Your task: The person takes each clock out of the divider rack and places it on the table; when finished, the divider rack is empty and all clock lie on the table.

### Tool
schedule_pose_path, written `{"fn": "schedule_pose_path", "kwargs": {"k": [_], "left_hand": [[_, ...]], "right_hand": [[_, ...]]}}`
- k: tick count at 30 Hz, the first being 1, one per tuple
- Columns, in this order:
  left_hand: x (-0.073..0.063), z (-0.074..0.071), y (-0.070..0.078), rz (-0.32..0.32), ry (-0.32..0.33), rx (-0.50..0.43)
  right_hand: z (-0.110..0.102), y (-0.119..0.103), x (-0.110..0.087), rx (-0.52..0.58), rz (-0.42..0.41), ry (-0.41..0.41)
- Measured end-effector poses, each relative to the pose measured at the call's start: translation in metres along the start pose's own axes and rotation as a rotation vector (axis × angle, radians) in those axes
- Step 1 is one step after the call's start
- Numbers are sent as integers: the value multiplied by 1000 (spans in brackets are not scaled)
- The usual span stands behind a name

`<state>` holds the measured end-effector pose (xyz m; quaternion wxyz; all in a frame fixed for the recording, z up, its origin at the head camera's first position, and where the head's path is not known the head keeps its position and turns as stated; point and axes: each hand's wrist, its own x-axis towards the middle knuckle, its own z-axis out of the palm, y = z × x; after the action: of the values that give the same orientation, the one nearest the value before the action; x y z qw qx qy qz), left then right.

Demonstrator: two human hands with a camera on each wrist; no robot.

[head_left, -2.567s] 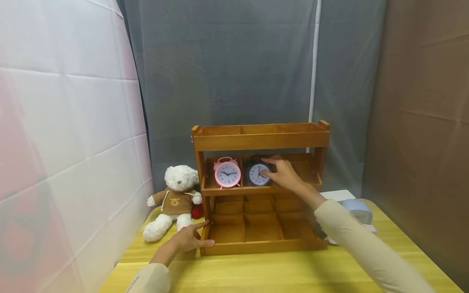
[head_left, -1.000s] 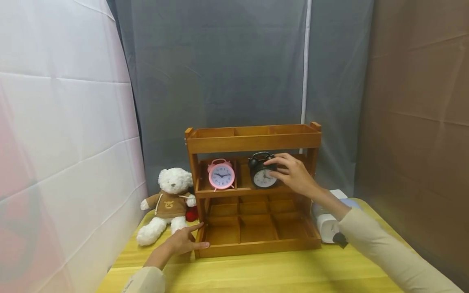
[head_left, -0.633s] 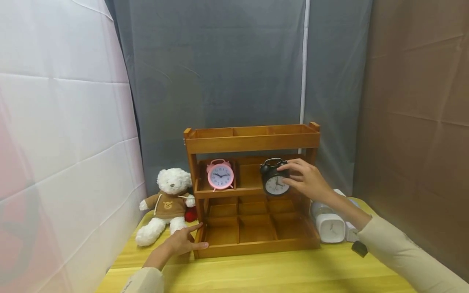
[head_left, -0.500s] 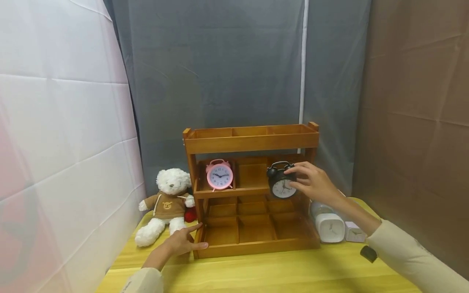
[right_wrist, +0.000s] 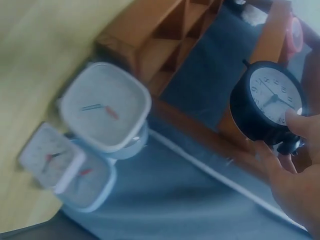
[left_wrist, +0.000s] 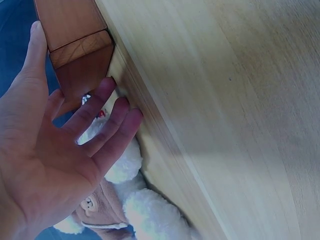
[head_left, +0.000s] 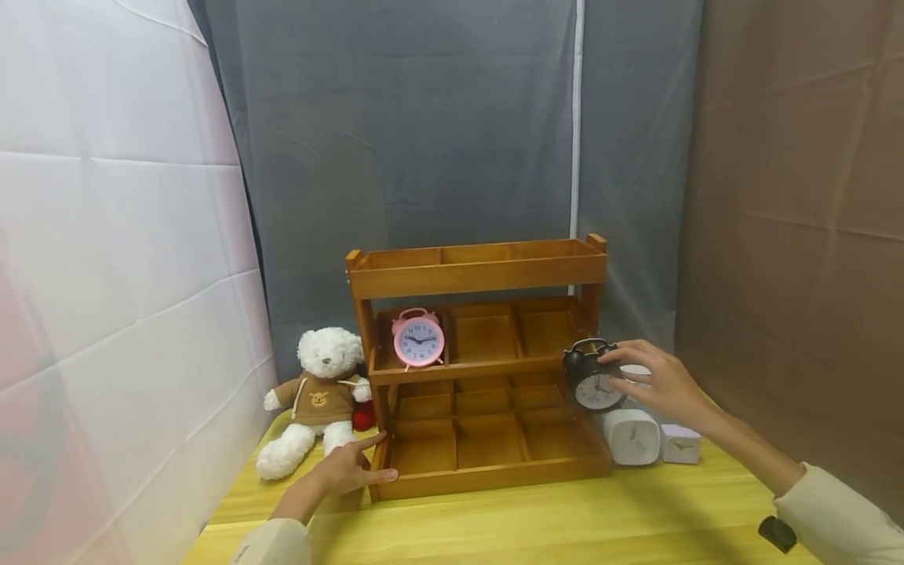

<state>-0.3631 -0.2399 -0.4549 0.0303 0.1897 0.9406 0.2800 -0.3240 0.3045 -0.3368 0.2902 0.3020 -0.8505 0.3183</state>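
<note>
A black twin-bell alarm clock [head_left: 599, 392] is held in the air by my right hand [head_left: 667, 386], just off the right end of the wooden shelf [head_left: 487, 480]. In the right wrist view, thumb and fingers pinch the black clock [right_wrist: 245, 102] near its bells. My left hand [head_left: 342, 473] touches the shelf's lower left front corner, its fingers spread. The left wrist view shows that left hand [left_wrist: 65, 150] with straight, loose fingers by the wooden corner [left_wrist: 82, 47]. On the middle tier, a pink alarm clock [head_left: 419, 341] stands in the left compartment.
Beside the shelf's right end stand a white rounded clock [head_left: 633, 437] and a small pale lilac clock [head_left: 680, 445]; a light blue one [right_wrist: 92, 180] shows in the right wrist view. A white teddy bear [head_left: 319, 400] in a brown hoodie sits at left, near a red object [head_left: 363, 416].
My right hand has taken the black clock out of the middle tier and moved it right and down, past the shelf's end. My left hand stays at the corner.
</note>
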Motion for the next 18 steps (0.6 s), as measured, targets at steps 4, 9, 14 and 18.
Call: {"fn": "schedule_pose_path", "kwargs": {"k": [4,9,14,18], "left_hand": [[-1,-2,4,-4,-4,-9],[-1,-2,6,-5,-11,2],[-2,-2,6,-11,-11,7],[-3,-2,7,-13,-4,3]], "right_hand": [[-5,7,-20,-8,22,5],[-8,16,-47,5,33,-2],[-6,27,-73,28,8,-12],[1,35,-91,77,25,-11]]}}
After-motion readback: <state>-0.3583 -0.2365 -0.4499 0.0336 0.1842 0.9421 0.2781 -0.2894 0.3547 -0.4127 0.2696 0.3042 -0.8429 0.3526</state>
